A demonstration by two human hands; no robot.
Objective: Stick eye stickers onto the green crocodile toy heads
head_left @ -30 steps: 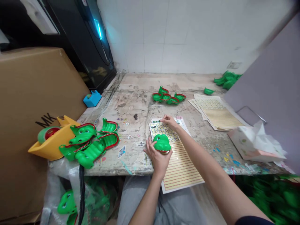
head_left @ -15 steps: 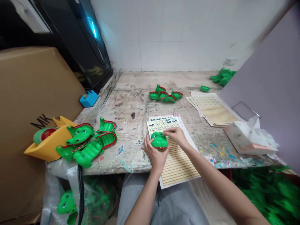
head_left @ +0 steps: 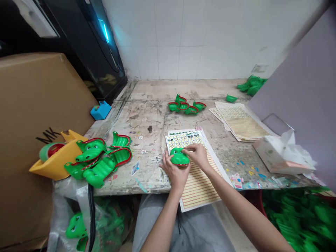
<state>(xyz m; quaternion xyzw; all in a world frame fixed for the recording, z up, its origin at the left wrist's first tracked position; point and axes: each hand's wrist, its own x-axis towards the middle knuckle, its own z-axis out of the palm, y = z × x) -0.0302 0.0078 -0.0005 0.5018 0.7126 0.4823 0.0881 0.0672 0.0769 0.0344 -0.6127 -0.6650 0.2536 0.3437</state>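
While L hand [head_left: 174, 176] cups green croc toy [head_left: 179, 156], R hand [head_left: 197, 155] pinches it near table edge [head_left: 131, 192].

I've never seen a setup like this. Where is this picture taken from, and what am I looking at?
There is no machine here: a person works with two bare hands. The picture comes from a single camera worn on their head, looking forward and down, so their arms enter from the bottom of the frame. On the worn, paint-flecked workbench lie a sticker sheet printed with eyes, a striped sheet and a group of green crocodile toys with red-edged mouths. The left hand holds one green crocodile toy from below, and the right hand touches it from the side.
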